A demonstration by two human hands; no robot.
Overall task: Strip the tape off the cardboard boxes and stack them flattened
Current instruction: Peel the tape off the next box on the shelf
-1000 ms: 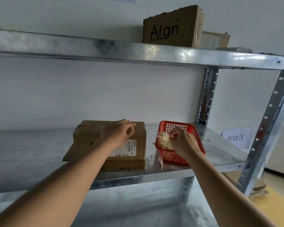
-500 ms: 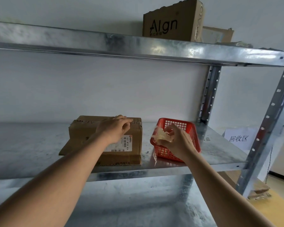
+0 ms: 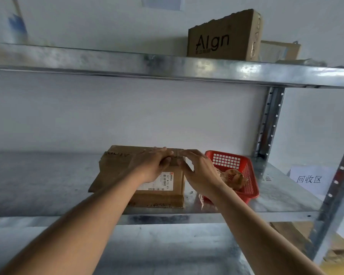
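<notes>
left hand bare | right hand bare | forearms unsleeved

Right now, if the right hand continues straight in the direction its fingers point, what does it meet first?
Probably the cardboard box: the right hand points at its top right corner, near the left hand. Depth is unclear.

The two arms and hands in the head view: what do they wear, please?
Nothing that shows. The left hand and the right hand are bare, without gloves, rings or a watch. Both forearms are bare down to the bottom edge of the picture; no sleeve is in view.
</notes>
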